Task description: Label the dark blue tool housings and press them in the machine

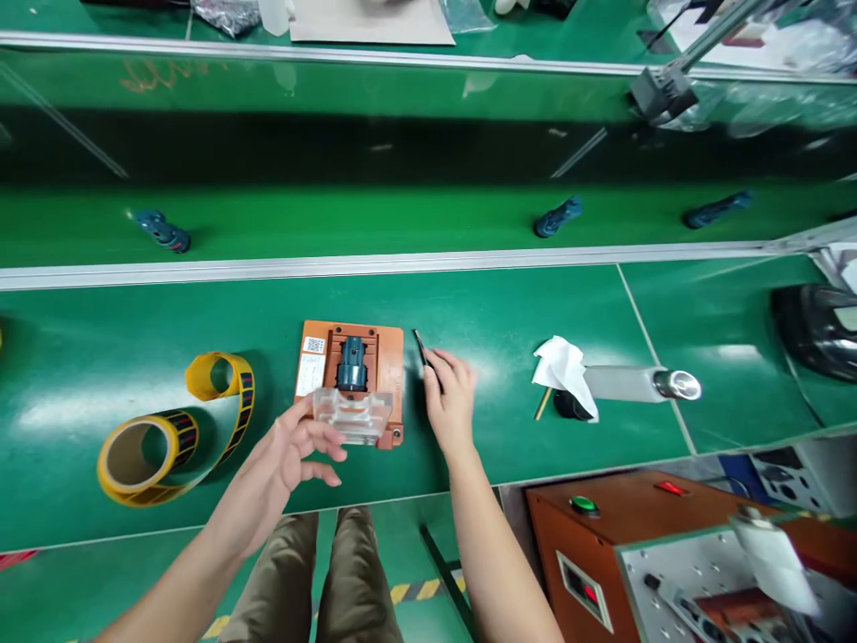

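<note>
An orange-brown fixture [397, 357] lies flat on the green bench, with a dark blue plastic part [352, 364] seated in its recess. A clear plastic block [353, 415] sits at the fixture's near edge. My left hand [289, 455] is beside this block, palm turned inward and fingers apart. Its fingertips overlap the block's left end, and I cannot tell whether they press on it. To the right of the fixture, my right hand [452, 397] is closed around a slim black pen-like tool [420, 346], whose tip points away from me.
A roll of yellow-edged labels [111, 469] trails its strip at left. White tissue [561, 364] lies by a pale bottle [622, 384] at right. Several dark blue parts [162, 230] rest beyond the metal rail [402, 264]. An orange machine [622, 509] stands lower right.
</note>
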